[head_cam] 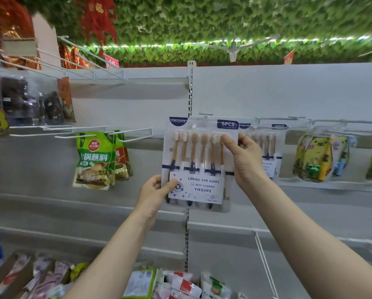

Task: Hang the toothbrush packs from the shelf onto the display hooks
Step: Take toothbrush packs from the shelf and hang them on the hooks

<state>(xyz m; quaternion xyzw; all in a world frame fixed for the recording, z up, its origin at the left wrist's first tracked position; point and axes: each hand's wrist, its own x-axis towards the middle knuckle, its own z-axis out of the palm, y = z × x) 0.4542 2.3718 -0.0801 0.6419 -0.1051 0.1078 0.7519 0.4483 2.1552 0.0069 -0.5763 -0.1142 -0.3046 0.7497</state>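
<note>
A clear toothbrush pack (199, 160) with several brown-handled brushes and a white YIKOJIFE label is held up flat against the white back panel. My left hand (153, 193) pinches its lower left corner, thumb on the label. My right hand (244, 158) grips its right edge, thumb on the front by the brush heads. The pack's top sits at a white display hook (205, 115). A second toothbrush pack (268, 147) hangs on the hook (273, 120) just to the right, partly hidden behind my right hand.
Green sauce pouches (95, 160) hang on hooks to the left, and yellow cartoon packs (316, 157) hang to the right. Bare wire hooks (107, 134) stick out at left. A slotted upright (190, 91) runs down the middle. Loose packets (172, 283) lie on the shelf below.
</note>
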